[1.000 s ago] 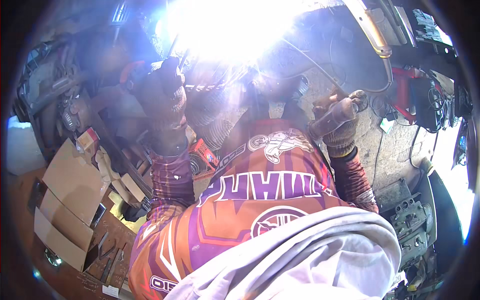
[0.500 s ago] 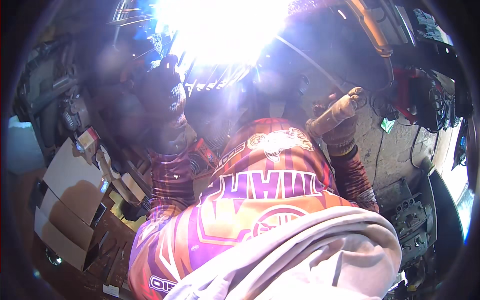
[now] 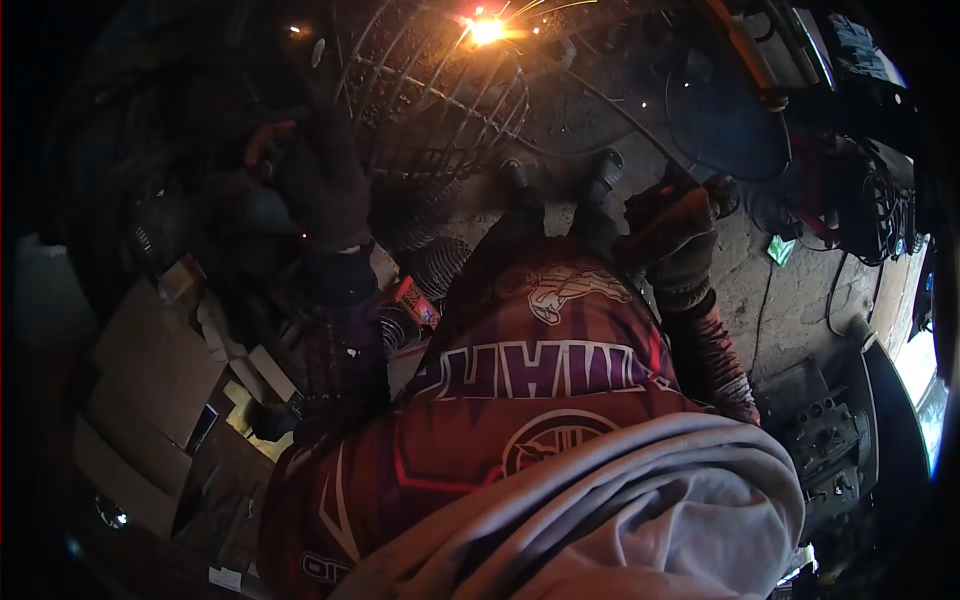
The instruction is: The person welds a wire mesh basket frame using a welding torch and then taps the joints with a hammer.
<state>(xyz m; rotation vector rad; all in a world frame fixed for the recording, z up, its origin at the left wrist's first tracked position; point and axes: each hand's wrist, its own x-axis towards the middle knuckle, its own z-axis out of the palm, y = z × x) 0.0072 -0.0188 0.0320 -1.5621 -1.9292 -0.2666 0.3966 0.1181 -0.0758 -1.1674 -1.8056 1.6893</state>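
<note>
A cage of crossed metal bars [image 3: 440, 95] stands in front of me, with a glowing orange spot [image 3: 487, 31] and sparks at its far edge. My right hand [image 3: 675, 240], in a thick worn glove, is closed around a long thin welding rod [image 3: 628, 122] that slants up and left toward the glow. Beside the cage's left side is my gloved left hand [image 3: 325, 190], mostly in shadow. A curved orange-brown piece [image 3: 265, 145] lies next to its fingers. Whether that hand grips it or the cage is too dark to tell.
Coiled metal springs [image 3: 437, 265] and a red box [image 3: 415, 300] lie left of my legs. Opened cardboard [image 3: 150, 370] is at the left. An orange bar [image 3: 742, 45] stands at the upper right. Cables and a dark metal machine part [image 3: 825, 440] are at the right.
The blinding white arc has died down to a small orange glow with sparks. The scene is much darker and the cage's bars now show. My right hand has hardly moved.
</note>
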